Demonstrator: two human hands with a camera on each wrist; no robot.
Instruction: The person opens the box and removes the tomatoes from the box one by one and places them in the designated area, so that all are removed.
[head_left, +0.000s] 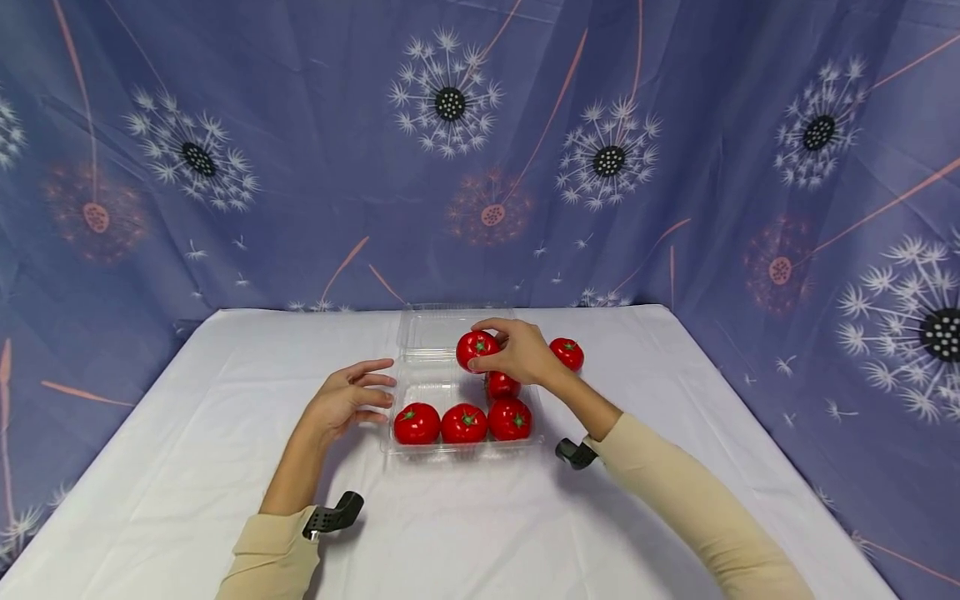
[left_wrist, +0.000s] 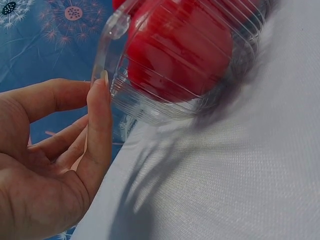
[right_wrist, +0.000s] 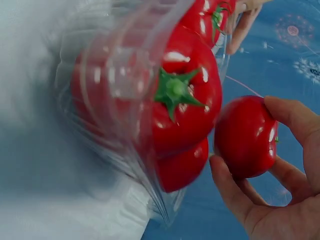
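Above the worktop (head_left: pixel 187 433), one tomato (head_left: pixel 469 347) was pinched by the fingers of the right hand (head_left: pixel 522 351); from it, the clear tray's bare floor (head_left: pixel 435 392) was seen toward seven o'clock. The left hand (head_left: pixel 347 402), fingers spread, was stationed at the tray's nine o'clock edge.

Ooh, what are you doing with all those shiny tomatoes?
A person is holding one tomato in their right hand, near the far side of a clear plastic box. Four tomatoes are already inside: three along the front and one behind the front right one. The lid is open at the back. The left hand is by the box's left edge, fingers spread. Another tomato sits on the white cloth, to the right of the box.
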